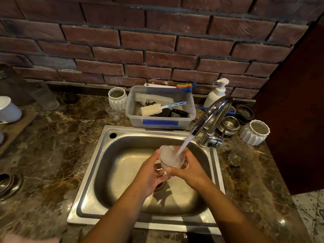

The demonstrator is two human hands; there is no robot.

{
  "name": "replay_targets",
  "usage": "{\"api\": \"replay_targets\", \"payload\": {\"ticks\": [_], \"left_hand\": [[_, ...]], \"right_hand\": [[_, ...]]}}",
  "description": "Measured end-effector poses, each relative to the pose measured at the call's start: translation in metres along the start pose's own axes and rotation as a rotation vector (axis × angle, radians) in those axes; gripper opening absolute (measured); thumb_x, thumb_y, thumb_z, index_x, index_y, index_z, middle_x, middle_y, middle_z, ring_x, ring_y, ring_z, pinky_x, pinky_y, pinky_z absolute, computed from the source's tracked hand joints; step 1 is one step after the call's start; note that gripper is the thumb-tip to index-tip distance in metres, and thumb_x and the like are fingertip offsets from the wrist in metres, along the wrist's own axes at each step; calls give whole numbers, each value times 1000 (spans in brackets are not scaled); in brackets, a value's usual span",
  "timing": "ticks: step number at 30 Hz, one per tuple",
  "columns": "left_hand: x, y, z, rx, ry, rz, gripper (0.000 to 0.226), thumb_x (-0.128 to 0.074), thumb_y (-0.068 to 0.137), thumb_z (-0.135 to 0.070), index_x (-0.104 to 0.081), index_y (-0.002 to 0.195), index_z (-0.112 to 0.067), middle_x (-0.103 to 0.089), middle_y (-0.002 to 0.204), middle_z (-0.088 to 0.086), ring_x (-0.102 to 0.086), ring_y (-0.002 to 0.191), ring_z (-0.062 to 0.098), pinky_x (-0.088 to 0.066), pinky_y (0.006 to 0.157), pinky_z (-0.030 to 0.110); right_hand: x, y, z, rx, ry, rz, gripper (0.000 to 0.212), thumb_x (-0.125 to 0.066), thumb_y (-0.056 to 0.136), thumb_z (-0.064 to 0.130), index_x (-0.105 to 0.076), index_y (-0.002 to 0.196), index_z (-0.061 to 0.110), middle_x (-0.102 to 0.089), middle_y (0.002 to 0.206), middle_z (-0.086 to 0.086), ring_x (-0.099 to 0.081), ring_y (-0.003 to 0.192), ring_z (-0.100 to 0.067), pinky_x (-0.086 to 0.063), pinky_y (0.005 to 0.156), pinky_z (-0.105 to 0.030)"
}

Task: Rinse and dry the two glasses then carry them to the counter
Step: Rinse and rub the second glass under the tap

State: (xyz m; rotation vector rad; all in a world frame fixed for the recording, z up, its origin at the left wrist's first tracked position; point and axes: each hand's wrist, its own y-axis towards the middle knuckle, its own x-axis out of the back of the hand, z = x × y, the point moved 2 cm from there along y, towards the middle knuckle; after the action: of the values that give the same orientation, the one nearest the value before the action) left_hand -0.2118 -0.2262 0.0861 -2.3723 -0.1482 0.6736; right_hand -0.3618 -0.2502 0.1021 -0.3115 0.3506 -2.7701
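Observation:
Over the steel sink [103, 160] I hold a clear glass [171, 159] under the running tap [212, 116]. Water pours into the glass and froths white inside it. My left hand [150, 174] wraps its left side and base. My right hand [189, 168] grips its right side. A second clear glass [241, 155] lies tipped on the marble counter [52, 146] right of the sink, below a white ribbed cup [255, 132]. Another small clear glass [114, 114] stands left of the plastic tub.
A plastic tub [160, 122] with brushes sits behind the sink. Beside it are a white ribbed cup [117, 98], a soap pump bottle [217, 92] and a steel bowl [229, 125]. A brick wall [157, 41] runs behind. Metal rings [8, 185] lie far left.

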Motion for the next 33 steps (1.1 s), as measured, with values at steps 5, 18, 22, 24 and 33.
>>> {"api": "replay_targets", "payload": {"ticks": [5, 18, 22, 24, 33], "left_hand": [[3, 3, 6, 31, 25, 14, 46, -55, 96, -49, -57, 130, -18, -65, 127, 23, -65, 116, 38, -46, 109, 55], [1, 1, 11, -34, 44, 79, 53, -62, 82, -54, -58, 127, -27, -62, 133, 12, -62, 121, 34, -53, 100, 51], [1, 1, 17, -45, 79, 89, 54, -52, 86, -57, -58, 132, -28, -60, 138, 8, -58, 126, 29, -51, 105, 49], [3, 0, 21, -47, 98, 91, 55, -48, 89, -58, -60, 134, -28, -63, 136, 9, -60, 126, 29, -48, 108, 51], [19, -12, 46, -14, 126, 117, 48, -55, 92, -44, -69, 127, -15, -70, 126, 17, -63, 123, 35, -46, 110, 52]], "right_hand": [[7, 4, -4, 1, 26, -24, 76, -88, 71, 21, -46, 134, 31, -60, 126, 9, -59, 118, -10, -55, 91, -25], [3, 2, -9, -26, -30, -32, 67, -85, 76, 28, -47, 131, 32, -57, 121, 17, -57, 113, -8, -52, 74, -14], [1, -1, -17, -101, 60, -23, 66, -81, 74, 43, -53, 131, 25, -64, 123, 6, -63, 112, -15, -59, 80, -24], [-2, -5, -22, -156, 165, 7, 70, -78, 69, 53, -59, 129, 22, -68, 122, -3, -67, 110, -20, -60, 89, -38], [-7, -23, -45, -387, 277, 108, 62, -69, 78, 65, -72, 120, 19, -74, 116, -10, -70, 109, -30, -56, 96, -52]]}}
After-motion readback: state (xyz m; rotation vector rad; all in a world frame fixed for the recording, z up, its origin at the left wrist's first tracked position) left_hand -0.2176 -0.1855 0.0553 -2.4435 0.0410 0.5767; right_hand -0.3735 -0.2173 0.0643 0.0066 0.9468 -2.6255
